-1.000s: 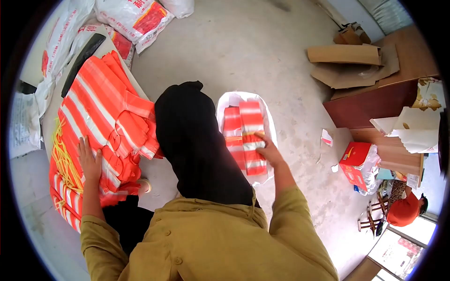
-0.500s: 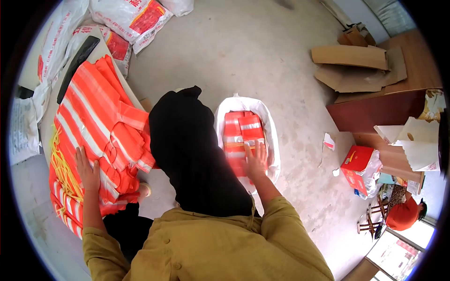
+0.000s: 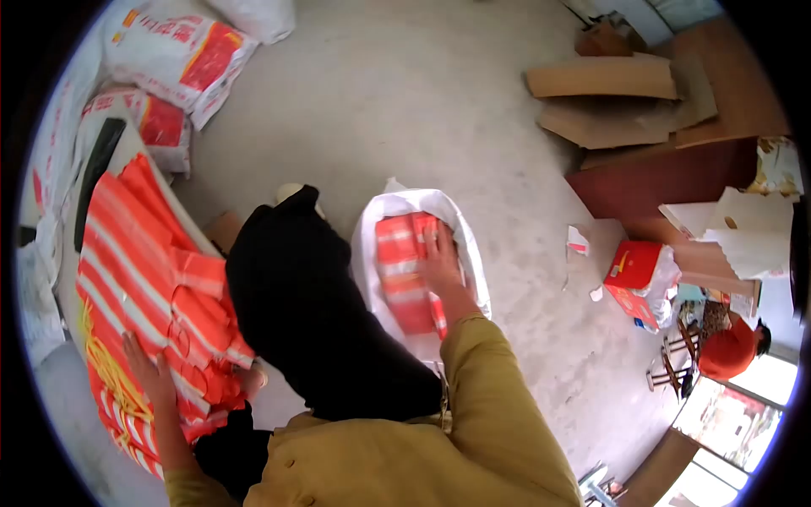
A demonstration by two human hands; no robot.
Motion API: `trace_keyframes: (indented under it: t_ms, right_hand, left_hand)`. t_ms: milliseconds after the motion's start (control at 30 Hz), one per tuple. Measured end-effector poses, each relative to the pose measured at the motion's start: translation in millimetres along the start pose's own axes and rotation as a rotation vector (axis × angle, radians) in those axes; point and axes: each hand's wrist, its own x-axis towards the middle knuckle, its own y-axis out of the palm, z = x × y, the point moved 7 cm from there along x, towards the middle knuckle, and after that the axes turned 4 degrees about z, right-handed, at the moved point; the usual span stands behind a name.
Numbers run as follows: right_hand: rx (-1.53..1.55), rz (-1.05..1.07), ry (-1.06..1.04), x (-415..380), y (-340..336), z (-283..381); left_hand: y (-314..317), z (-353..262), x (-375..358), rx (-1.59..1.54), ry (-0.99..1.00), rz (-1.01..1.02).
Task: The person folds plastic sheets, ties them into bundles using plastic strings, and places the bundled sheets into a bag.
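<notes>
This is looking like a small packing workshop or storeroom. An open white sack [image 3: 414, 201], holding red-and-white bundles, is standing on a bare, concrete-looking floor [image 3: 355, 93]. Left of the white sack, a worktop [image 3: 129, 149] is carrying a heap of striped plastic pieces [image 3: 127, 253] and yellow strands [image 3: 110, 372]; printed sacks [image 3: 173, 59] are lying to its upper left. To its upper right, opened cardboard [image 3: 600, 80] is resting by wooden furniture [image 3: 659, 182]. Right of it, a red box [image 3: 634, 264] is sitting, and farther lower right, a person [image 3: 728, 348] is staying near bright windows [image 3: 735, 422].
</notes>
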Motion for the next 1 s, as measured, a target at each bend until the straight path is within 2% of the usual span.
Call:
trace_keyframes:
  t_ms: [167,400,533,700,833,1000]
  right_hand:
    - [-0.116,0.058,-0.001,12,11,3]
    - [-0.042,0.032,-0.012,30,8,-2]
    - [-0.143,0.002,-0.032,29,18,-8]
    - [-0.266,-0.094,-0.022,-32,15,12]
    - [-0.344,0.071,0.1,-90,17,13]
    - [-0.35,0.031,0.032,-106,47,-16]
  left_hand:
    - [0,4,-1,-0.003,-0.069,0.034]
    - [4,8,-3,0.018,-0.089,0.019]
    - [-1,2,-2,0.012,-0.103,0.021]
    - [-3,0,-2,0.031,-0.088,0.021]
    - [-5,-4,-1,0.024,-0.081,0.019]
    - [-8,-10,0,0.018,-0.054,-0.001]
